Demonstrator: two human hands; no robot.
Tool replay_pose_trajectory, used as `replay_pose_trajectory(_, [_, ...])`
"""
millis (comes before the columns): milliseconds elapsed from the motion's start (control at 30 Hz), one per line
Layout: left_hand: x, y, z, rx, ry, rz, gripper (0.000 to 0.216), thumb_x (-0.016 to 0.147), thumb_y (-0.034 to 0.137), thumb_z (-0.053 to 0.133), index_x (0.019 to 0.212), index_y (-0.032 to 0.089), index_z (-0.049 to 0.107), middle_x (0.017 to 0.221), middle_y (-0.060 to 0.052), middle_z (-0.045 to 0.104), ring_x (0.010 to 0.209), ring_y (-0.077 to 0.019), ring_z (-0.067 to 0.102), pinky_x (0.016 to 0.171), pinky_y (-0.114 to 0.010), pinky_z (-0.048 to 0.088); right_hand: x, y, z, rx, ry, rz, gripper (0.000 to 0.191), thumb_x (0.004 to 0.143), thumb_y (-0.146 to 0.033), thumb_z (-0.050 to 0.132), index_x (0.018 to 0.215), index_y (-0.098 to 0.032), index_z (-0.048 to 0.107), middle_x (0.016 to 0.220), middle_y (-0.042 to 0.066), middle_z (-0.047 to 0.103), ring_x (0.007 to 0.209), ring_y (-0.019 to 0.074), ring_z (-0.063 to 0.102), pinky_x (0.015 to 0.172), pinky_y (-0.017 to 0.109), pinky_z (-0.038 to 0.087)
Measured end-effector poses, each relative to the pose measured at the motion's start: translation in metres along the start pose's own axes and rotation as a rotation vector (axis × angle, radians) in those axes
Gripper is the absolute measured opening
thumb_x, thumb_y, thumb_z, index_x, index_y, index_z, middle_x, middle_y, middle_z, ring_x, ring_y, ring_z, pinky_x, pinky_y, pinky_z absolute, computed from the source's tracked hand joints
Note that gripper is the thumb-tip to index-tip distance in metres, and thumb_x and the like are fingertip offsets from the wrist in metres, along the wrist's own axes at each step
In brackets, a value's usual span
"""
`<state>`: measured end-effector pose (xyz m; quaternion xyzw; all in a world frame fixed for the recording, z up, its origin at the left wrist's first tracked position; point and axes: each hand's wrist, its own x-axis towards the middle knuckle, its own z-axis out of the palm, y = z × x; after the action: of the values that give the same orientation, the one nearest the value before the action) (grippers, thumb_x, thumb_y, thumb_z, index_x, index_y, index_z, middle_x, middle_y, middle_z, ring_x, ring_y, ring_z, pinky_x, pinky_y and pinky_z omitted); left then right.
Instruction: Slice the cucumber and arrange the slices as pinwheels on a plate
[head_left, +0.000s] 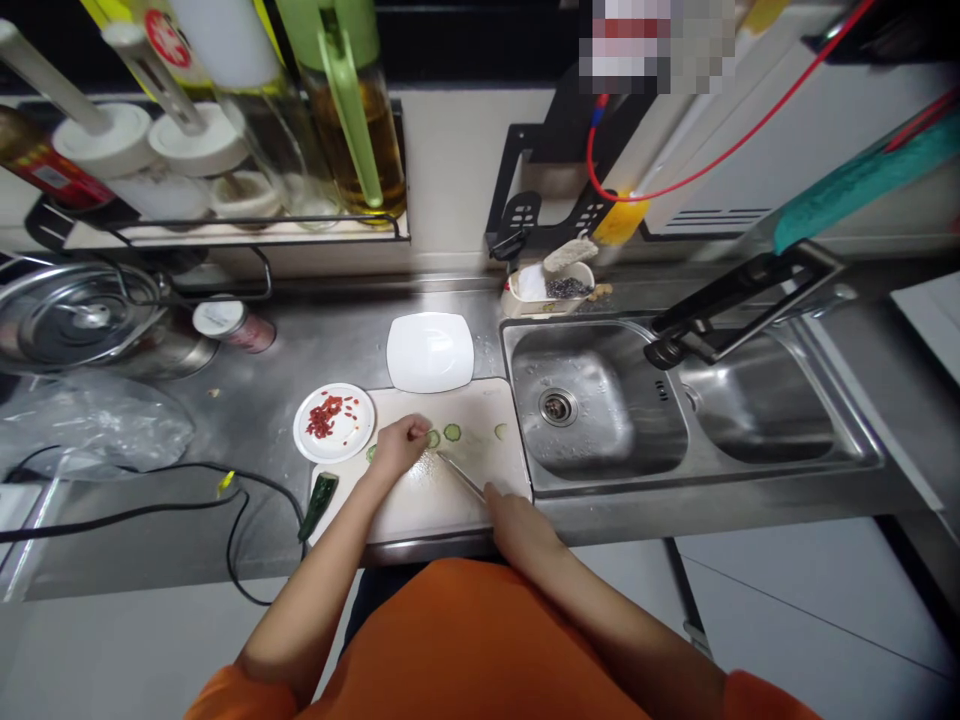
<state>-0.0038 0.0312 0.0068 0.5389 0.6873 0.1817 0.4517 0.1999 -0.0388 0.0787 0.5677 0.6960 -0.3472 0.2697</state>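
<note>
On the white cutting board (450, 500), my left hand (401, 447) is closed with its fingers curled together; whatever they may hold is hidden. Right at its fingertips lies a pale green cucumber slice (433, 439). My right hand (521, 530) grips a knife (463, 476) whose blade points up and left toward that slice. Farther right on the board are another cucumber slice (452, 432) and a thin, pale one (501, 431). A dark green piece of cucumber (320, 505) rests at the board's left edge.
A white plate of red bits (330, 418) overlaps the board's upper left corner. Behind the board stands a white square dish (430, 352). To the right is a double steel sink (600, 400) with a black faucet (675, 340). A black cable (247, 480) runs along the left counter.
</note>
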Motion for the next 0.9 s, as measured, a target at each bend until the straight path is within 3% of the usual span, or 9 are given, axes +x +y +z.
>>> replay_pose_trajectory(167, [-0.012,-0.009,-0.002,0.124,-0.002,-0.026,0.014,0.073,0.021,0.055,0.085,0.022,0.062,0.073,0.003,0.065,0.066,-0.0113,0.056,0.067,-0.023,0.042,0.001,-0.001,-0.001,-0.008,0.009,-0.002,0.042,0.082,0.001,0.03,0.117,-0.016,0.045,0.093,0.013,0.065,0.093,0.0259,0.063,0.067,0.031,0.046])
replay_pose_trajectory(333, [-0.026,-0.017,0.005,0.289,0.149,0.118,0.018,0.079,0.02,0.051,0.091,0.02,0.064,0.09,-0.005,0.066,0.086,-0.018,0.058,0.08,-0.028,0.042,0.0,-0.005,-0.006,-0.006,0.01,0.0,0.042,0.081,0.001,0.032,0.118,-0.015,0.045,0.093,0.013,0.065,0.096,0.0249,0.062,0.07,0.03,0.046])
replay_pose_trajectory(567, [-0.041,-0.036,0.018,0.255,0.211,0.171,0.025,0.077,0.021,0.055,0.101,0.018,0.063,0.098,-0.009,0.063,0.092,-0.0207,0.058,0.086,-0.032,0.044,0.001,-0.019,-0.009,0.016,0.02,-0.048,0.038,0.084,-0.002,0.031,0.118,-0.014,0.044,0.097,0.014,0.065,0.097,0.0234,0.062,0.073,0.03,0.045])
replay_pose_trajectory(900, [-0.04,-0.04,0.025,0.23,0.251,0.177,0.021,0.081,0.023,0.053,0.098,0.018,0.063,0.094,-0.008,0.061,0.089,-0.0193,0.058,0.083,-0.03,0.045,0.006,-0.029,-0.006,0.021,0.03,-0.038,0.032,0.088,-0.005,0.03,0.114,-0.015,0.045,0.097,0.015,0.065,0.098,0.0221,0.062,0.074,0.029,0.045])
